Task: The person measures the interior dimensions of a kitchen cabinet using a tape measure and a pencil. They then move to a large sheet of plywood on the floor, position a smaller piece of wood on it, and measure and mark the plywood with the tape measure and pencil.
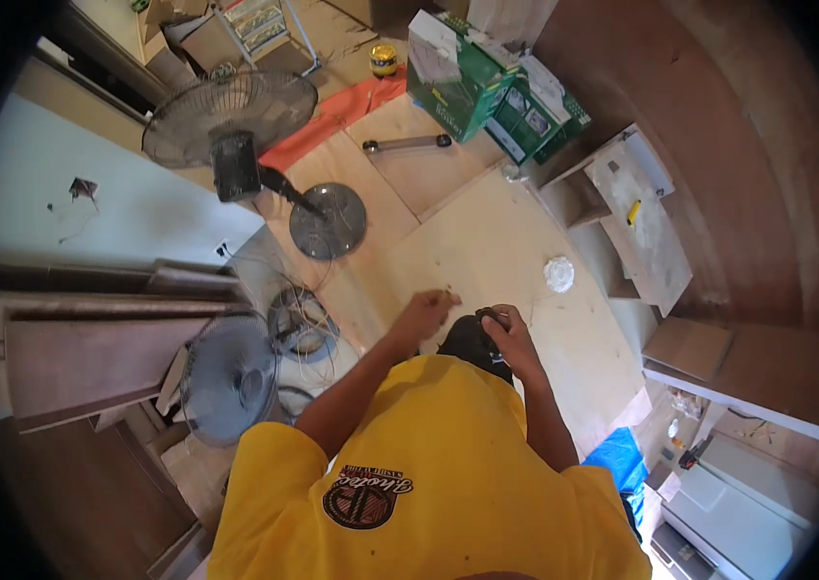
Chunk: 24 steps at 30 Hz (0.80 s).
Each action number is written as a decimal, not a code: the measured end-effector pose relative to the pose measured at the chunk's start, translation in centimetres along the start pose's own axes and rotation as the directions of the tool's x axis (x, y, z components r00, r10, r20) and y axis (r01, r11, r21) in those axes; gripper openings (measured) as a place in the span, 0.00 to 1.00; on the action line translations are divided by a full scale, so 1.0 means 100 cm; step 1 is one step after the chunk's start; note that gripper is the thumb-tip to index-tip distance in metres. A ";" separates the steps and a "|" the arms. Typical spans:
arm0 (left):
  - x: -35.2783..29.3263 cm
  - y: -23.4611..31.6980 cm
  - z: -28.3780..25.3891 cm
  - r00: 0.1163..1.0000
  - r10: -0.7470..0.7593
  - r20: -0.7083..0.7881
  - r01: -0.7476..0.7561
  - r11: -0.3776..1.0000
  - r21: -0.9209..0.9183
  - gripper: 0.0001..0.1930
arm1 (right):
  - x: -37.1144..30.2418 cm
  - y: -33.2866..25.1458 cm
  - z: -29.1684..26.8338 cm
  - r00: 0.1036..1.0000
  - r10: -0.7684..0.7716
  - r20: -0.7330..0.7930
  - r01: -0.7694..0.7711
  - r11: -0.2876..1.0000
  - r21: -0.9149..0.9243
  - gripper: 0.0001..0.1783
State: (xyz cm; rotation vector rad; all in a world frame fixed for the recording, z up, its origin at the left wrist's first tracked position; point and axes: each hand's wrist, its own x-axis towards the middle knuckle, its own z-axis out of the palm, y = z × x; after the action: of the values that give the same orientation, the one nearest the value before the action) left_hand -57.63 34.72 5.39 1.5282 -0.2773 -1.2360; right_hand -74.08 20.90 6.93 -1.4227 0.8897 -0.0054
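Observation:
In front of my yellow shirt [429,435], my left hand [424,317] is raised with its fingers drawn together. Whatever small thing may be at its fingertips is too tiny to name. Close by on the right, my right hand [512,340] is closed around a small black object [491,315]; its kind does not show. Dark trousers [466,338] appear just beneath the two hands. Below them spreads a pale plywood sheet [487,242].
A standing fan [329,220] rises at the left, with another fan [231,377] and tangled cable nearer. Green boxes [458,82], a long bar with dark ends [408,143] and a yellow tape roll [383,60] lie farther off. Right: a white roll [558,274] and wooden shelving [642,222].

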 end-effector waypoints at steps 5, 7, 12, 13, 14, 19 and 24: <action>0.059 0.059 0.000 0.992 0.077 0.100 -0.062 0.988 -0.143 0.12 | 0.076 -0.050 0.010 0.979 -0.195 -0.064 0.193 0.981 -0.028 0.20; 0.099 0.083 -0.012 0.990 0.142 0.011 -0.141 0.988 -0.069 0.12 | 0.116 -0.064 0.010 0.953 -0.271 -0.135 0.254 0.958 -0.130 0.19; 0.221 0.133 -0.055 0.974 -0.187 0.131 0.198 0.977 -0.074 0.13 | 0.233 -0.126 -0.005 0.948 -0.296 -0.115 0.275 0.947 -0.166 0.17; 0.245 0.149 -0.060 0.986 -0.136 0.096 0.144 0.986 -0.079 0.13 | 0.261 -0.146 -0.009 0.949 -0.296 -0.106 0.276 0.945 -0.176 0.18; 0.266 0.163 -0.063 0.995 -0.084 0.060 0.088 0.993 -0.081 0.13 | 0.289 -0.169 -0.017 0.956 -0.288 -0.057 0.266 0.932 -0.245 0.18; 0.364 0.244 -0.102 0.989 -0.148 -0.009 0.147 0.989 -0.033 0.11 | 0.397 -0.278 -0.037 0.946 -0.305 0.108 0.320 0.831 -0.454 0.20; 0.448 0.274 -0.133 0.997 -0.034 -0.068 0.025 0.991 -0.128 0.10 | 0.478 -0.323 -0.055 0.939 -0.282 0.196 0.343 0.763 -0.548 0.21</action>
State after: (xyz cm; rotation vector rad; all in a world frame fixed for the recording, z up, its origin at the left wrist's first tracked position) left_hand -16.28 -0.11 1.75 1.4668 -0.1278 -1.1982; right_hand -28.10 -14.27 9.76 -2.1165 0.5702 0.0925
